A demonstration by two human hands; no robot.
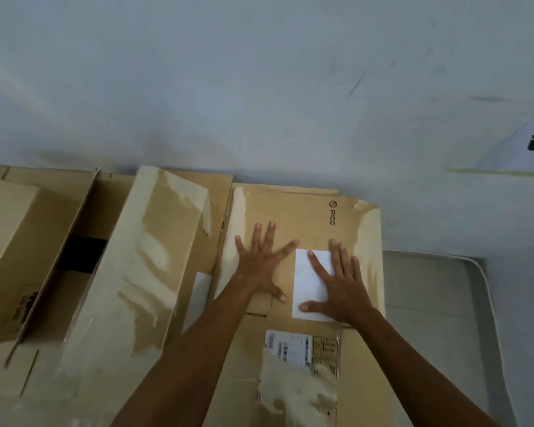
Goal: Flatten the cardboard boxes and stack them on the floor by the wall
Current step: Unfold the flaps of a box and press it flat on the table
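Against the foot of the pale wall [259,87], in the head view, a flattened cardboard box [309,217] is seen lying flat, with its far edge close to the wall and thin cardboard edges showing just beneath that edge. Both hands are laid on its top face. The left hand [259,266] is pressed palm-down with its fingers straight and widely spread, toward the box's left side. The right hand [342,291] is likewise laid flat with its fingers spread. Its thumb and forefinger rest on a blank white label [304,285] that is stuck to the cardboard. Nothing is gripped or pinched by either hand.

A printed shipping label [285,345] is seen on the nearer part of the same box, between the two forearms, partly under glossy tape.

Just to the left, touching the box's edge, a taped cardboard panel [142,266] is seen at a slant; whether it is fully flat cannot be told. Further left an open box [19,248] is seen with a dark gap beside its raised flap.

To the right, grey floor [429,318] is visible, crossed by a white cable [487,291].
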